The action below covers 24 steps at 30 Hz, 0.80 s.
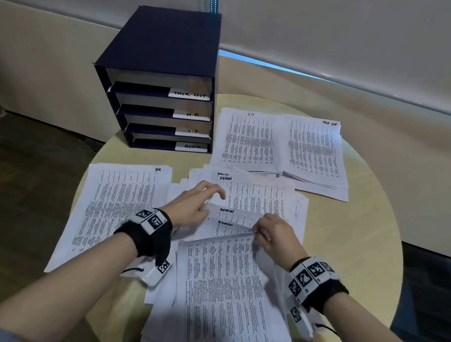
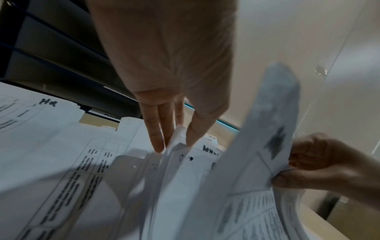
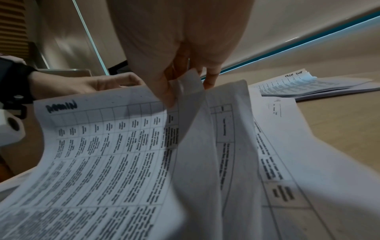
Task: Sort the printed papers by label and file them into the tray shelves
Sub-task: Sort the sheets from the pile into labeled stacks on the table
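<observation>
Several printed sheets marked ADMIN point(image 1: 236, 229) are lifted at their top edge in the middle of the round table point(image 1: 365, 243). My right hand point(image 1: 259, 231) pinches their top right corner, seen close in the right wrist view point(image 3: 185, 84). My left hand point(image 1: 213, 204) holds the sheets' left edge between thumb and fingers point(image 2: 156, 142), above a flat ADMIN pile point(image 1: 258, 197). A loose heap of papers point(image 1: 226, 297) lies under both hands. The dark blue tray shelves point(image 1: 159, 79) stand at the back left, labelled TASK LIST, H.R, I.T and ADMIN.
An HR pile point(image 1: 113, 208) lies at the left. An I.T pile point(image 1: 247, 139) and a TASK LIST pile point(image 1: 316, 150) sit side by side at the back right. Bare tabletop shows on the right; a wall runs behind the table.
</observation>
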{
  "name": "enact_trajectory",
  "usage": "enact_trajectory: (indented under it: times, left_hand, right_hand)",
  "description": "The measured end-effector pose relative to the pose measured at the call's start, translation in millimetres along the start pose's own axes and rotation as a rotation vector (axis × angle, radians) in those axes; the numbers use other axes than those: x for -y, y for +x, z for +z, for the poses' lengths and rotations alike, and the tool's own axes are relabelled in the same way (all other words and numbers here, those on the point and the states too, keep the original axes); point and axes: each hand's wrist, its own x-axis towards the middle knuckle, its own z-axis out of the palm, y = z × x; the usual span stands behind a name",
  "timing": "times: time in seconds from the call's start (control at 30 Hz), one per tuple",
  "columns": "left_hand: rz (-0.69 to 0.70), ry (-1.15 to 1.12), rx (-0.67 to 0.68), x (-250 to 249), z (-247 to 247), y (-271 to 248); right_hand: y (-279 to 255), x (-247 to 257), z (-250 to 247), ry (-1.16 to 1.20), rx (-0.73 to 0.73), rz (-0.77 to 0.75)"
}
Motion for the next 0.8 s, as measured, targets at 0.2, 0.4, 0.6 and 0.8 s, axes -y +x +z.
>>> enact_trajectory:
  times: [0.2,0.4,0.6,0.8]
  left_hand:
    - [0.012,0.038,0.204,-13,-5,12]
    - [-0.029,0.112,0.23,-19,-3,24]
    - [-0.095,0.057,0.21,-18,-7,22]
    - [-0.149,-0.096,0.235,-10,-5,19]
  right_hand:
    - [0,0,-4,0.042,-0.008,0.007]
    - [-5,0,-7,0.016,-0.059,-0.019]
    - [-19,-3,6,-0.04,-0.112,-0.037]
    - [-22,-9,17,-0.027,-0.054,-0.01]
